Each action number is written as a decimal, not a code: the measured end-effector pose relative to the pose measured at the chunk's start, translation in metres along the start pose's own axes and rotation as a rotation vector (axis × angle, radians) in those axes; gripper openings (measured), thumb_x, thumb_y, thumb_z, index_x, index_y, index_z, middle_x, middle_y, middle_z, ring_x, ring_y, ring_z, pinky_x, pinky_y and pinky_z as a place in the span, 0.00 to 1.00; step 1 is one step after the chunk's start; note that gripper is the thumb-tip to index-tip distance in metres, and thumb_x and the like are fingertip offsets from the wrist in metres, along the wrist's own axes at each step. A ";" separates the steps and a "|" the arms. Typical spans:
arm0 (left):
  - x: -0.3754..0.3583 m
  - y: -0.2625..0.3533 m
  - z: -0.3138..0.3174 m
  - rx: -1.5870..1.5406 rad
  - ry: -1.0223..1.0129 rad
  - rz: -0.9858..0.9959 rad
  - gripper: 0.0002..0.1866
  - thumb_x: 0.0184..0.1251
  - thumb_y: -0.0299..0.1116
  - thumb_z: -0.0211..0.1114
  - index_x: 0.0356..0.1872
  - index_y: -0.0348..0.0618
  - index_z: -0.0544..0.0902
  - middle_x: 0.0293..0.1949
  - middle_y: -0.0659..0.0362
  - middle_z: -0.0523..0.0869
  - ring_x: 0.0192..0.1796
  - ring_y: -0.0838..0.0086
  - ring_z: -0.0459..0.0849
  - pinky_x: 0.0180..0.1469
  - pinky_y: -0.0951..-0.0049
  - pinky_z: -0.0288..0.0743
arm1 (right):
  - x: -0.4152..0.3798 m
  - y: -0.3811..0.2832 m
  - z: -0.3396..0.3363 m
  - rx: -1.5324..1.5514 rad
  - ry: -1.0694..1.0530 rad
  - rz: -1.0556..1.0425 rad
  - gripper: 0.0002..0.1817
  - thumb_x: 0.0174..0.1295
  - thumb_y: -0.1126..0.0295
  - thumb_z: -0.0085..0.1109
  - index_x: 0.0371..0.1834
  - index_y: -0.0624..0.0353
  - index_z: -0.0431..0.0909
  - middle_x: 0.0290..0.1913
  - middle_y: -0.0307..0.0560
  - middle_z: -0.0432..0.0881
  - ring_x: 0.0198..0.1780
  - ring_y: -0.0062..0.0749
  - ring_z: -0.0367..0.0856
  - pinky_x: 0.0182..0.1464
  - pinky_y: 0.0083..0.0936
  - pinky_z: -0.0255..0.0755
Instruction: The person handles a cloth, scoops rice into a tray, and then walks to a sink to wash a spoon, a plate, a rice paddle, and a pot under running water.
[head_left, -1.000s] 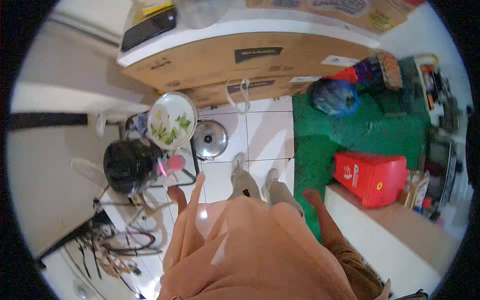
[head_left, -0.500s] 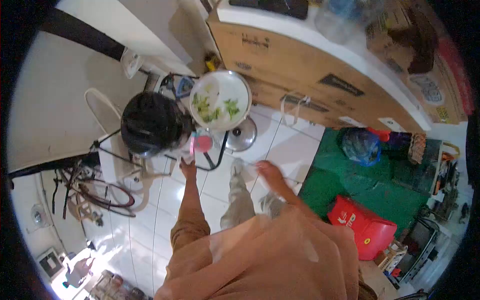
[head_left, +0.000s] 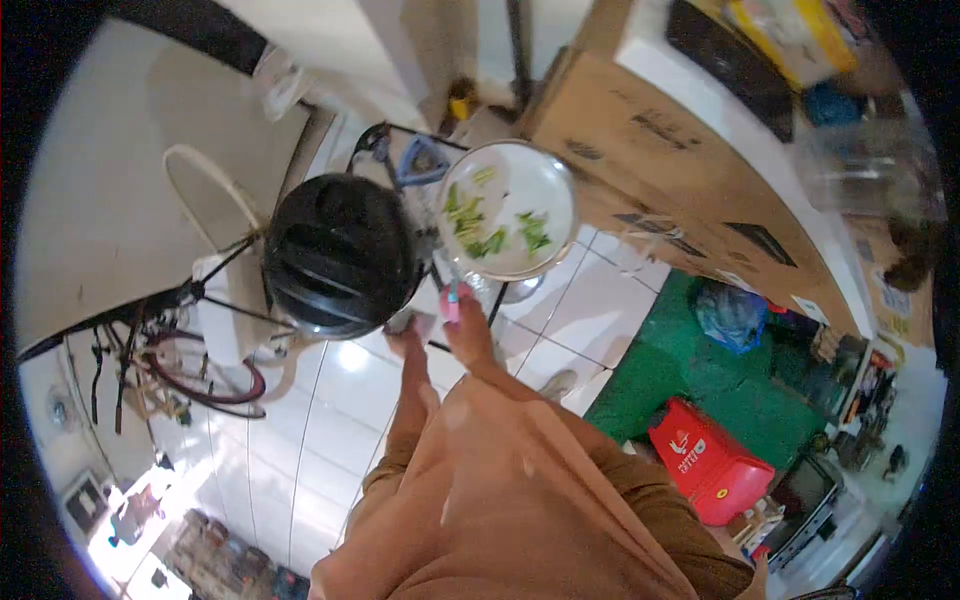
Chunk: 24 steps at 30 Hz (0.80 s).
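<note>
My right hand (head_left: 468, 325) is closed around a small pink thing (head_left: 450, 305) with a light blue tip, just below a round white basin (head_left: 555, 215). Pieces of leafy greens (head_left: 478, 230) lie inside the basin. To the left, my left hand (head_left: 405, 340) reaches under the lower edge of a large black, ridged dome (head_left: 340, 255). Something pale shows at its fingertips, which are blurred and partly covered. A black-framed stand (head_left: 497, 305) is between the dome and the basin.
Cardboard boxes (head_left: 620, 150) stand beyond the basin at upper right. A green mat (head_left: 650, 360) carries a red case (head_left: 705, 455) and a blue plastic bag (head_left: 730, 315). A bicycle (head_left: 205, 370) leans at the left. White tiles (head_left: 330, 400) cover the floor.
My right hand has come in from the right and now grips the pink thing, which was by my left hand. The view has shifted, and the black dome covers more near my left hand.
</note>
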<state>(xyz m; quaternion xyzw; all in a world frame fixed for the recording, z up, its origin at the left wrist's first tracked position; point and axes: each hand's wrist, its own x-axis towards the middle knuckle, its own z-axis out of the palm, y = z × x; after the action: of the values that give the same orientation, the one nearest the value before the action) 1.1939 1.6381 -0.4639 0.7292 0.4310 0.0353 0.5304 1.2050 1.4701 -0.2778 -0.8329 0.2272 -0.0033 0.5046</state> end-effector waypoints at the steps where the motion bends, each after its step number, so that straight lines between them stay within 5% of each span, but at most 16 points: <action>1: -0.017 0.028 -0.003 0.004 -0.053 -0.089 0.29 0.36 0.27 0.74 0.45 0.39 0.71 0.42 0.56 0.77 0.42 0.70 0.76 0.43 0.67 0.74 | -0.002 0.012 -0.002 -0.084 -0.031 -0.049 0.23 0.42 0.79 0.52 0.48 0.61 0.67 0.41 0.57 0.74 0.44 0.55 0.72 0.47 0.41 0.67; 4: -0.048 0.050 -0.005 -0.249 -0.219 -0.146 0.23 0.43 0.20 0.65 0.45 0.41 0.71 0.39 0.56 0.76 0.40 0.71 0.75 0.41 0.69 0.73 | -0.003 0.021 -0.021 0.072 -0.130 0.001 0.16 0.44 0.80 0.55 0.41 0.63 0.73 0.42 0.56 0.76 0.44 0.52 0.75 0.48 0.41 0.68; 7: -0.074 0.052 -0.008 -0.285 -0.290 -0.337 0.25 0.43 0.19 0.64 0.46 0.41 0.70 0.40 0.56 0.76 0.40 0.68 0.76 0.38 0.67 0.73 | 0.004 0.024 -0.049 -0.072 -0.276 -0.036 0.18 0.50 0.75 0.57 0.46 0.59 0.69 0.44 0.55 0.77 0.47 0.48 0.75 0.48 0.34 0.70; 14: -0.100 0.022 0.016 -0.255 -0.341 -0.348 0.25 0.44 0.17 0.66 0.47 0.42 0.69 0.41 0.56 0.76 0.37 0.68 0.78 0.28 0.71 0.73 | 0.042 0.012 -0.044 -0.148 -0.428 -0.157 0.20 0.48 0.75 0.58 0.47 0.60 0.69 0.46 0.55 0.74 0.47 0.48 0.74 0.48 0.34 0.70; 17: -0.096 0.003 0.036 -0.086 -0.220 -0.203 0.22 0.45 0.19 0.66 0.44 0.40 0.70 0.36 0.56 0.78 0.32 0.68 0.78 0.26 0.71 0.71 | 0.050 0.009 -0.040 -0.140 -0.465 -0.174 0.20 0.48 0.75 0.58 0.47 0.60 0.68 0.48 0.55 0.73 0.48 0.49 0.74 0.48 0.34 0.70; 21: -0.092 0.007 0.040 -0.003 -0.304 -0.145 0.19 0.45 0.20 0.64 0.41 0.41 0.71 0.36 0.56 0.79 0.32 0.67 0.78 0.26 0.70 0.71 | 0.044 0.037 -0.027 -0.034 -0.467 -0.181 0.21 0.47 0.75 0.59 0.47 0.60 0.67 0.49 0.54 0.72 0.49 0.49 0.73 0.48 0.34 0.70; 22: -0.090 0.006 0.038 0.019 -0.335 -0.125 0.18 0.46 0.21 0.64 0.40 0.41 0.71 0.36 0.56 0.79 0.32 0.66 0.78 0.26 0.70 0.71 | 0.039 0.021 -0.042 -0.173 -0.377 -0.320 0.28 0.45 0.75 0.61 0.52 0.61 0.64 0.54 0.54 0.68 0.56 0.49 0.68 0.53 0.36 0.66; 24: -0.082 0.007 0.028 0.074 -0.392 -0.061 0.16 0.46 0.21 0.64 0.39 0.41 0.72 0.35 0.56 0.79 0.32 0.66 0.78 0.26 0.69 0.71 | 0.034 -0.014 -0.072 -0.264 -0.393 -0.209 0.33 0.44 0.73 0.62 0.57 0.62 0.60 0.57 0.56 0.66 0.62 0.48 0.61 0.59 0.38 0.60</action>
<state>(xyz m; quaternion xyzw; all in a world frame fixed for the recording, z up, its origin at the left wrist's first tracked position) 1.1609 1.5617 -0.4369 0.7277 0.3424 -0.1389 0.5779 1.2237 1.4025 -0.2383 -0.8951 0.0359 0.1362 0.4230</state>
